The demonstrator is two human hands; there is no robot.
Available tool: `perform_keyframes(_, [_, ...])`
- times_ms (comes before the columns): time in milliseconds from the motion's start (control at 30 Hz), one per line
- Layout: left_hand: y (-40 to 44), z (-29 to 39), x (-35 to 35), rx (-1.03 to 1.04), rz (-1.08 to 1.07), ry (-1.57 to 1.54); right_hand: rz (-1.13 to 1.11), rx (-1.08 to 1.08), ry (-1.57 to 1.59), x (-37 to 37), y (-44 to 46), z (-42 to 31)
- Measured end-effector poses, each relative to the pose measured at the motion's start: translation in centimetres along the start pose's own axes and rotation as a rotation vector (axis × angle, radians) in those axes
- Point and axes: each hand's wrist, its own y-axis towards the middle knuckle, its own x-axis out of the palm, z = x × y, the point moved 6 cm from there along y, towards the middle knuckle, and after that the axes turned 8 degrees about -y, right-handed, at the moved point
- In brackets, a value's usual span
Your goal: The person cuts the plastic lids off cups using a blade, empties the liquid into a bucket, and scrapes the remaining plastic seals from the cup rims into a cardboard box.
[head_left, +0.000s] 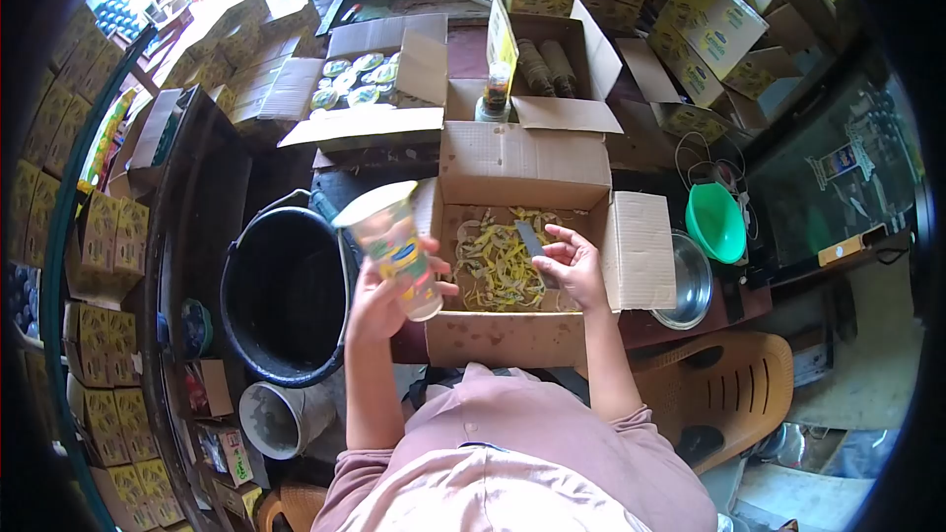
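My left hand (377, 303) is wrapped round a printed plastic cup (396, 248), slightly blurred and tilted, with a pale yellow-green cover across its wide top. Between the thumb and fingers of my right hand (577, 268) is a flat grey strip (529, 238), like a blade or short ruler; its exact kind I cannot tell. Both hands are above an open cardboard box (527, 163). Inside that box lie many yellow and clear curled scraps (498, 261), spread over the bottom.
Left of the box stands a large black bucket (286, 296), with a grey-white bucket (281, 421) below it. A carton of covered cups (357, 79) sits behind. To the right are a green basin (716, 224), a metal bowl (690, 286) and a tan plastic chair (734, 384).
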Motion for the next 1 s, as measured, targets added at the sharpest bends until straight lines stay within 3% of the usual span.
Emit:
perform_keyframes(167, [-4.4,5.5,-2.1,0.279,0.151,0.424,-0.074,-0.007,0.272,3.0,-0.2,-2.1])
perform_keyframes(200, [-6.4,7.4,-3.7,0.346,0.214,0.339,-0.120,-0.016,0.325,5.4,-0.1,-2.7])
perform_keyframes(333, [-9.3,9.7,-6.6,0.400,0.417,0.676,-0.222,0.005,0.405,9.6,-0.6,-5.0])
perform_keyframes(633, [-11.9,9.5,-12.3,0.508,0.622,0.922,-0.302,-0.026,0.393,16.7,-0.1,-5.9])
perform_keyframes(800, [-11.0,9.8,-10.7,0.495,0.547,1.088,-0.282,-0.405,-0.060,20.0,-2.2,-11.3])
perform_keyframes(900, [-10.7,8.9,-11.4,0.444,0.492,1.136,-0.345,-0.874,-0.450,23.1,-4.1,-16.0])
perform_keyframes(1000, [-10.6,9.1,-11.1,0.472,0.494,1.052,-0.482,-0.927,-0.554,25.9,-4.8,-16.5])
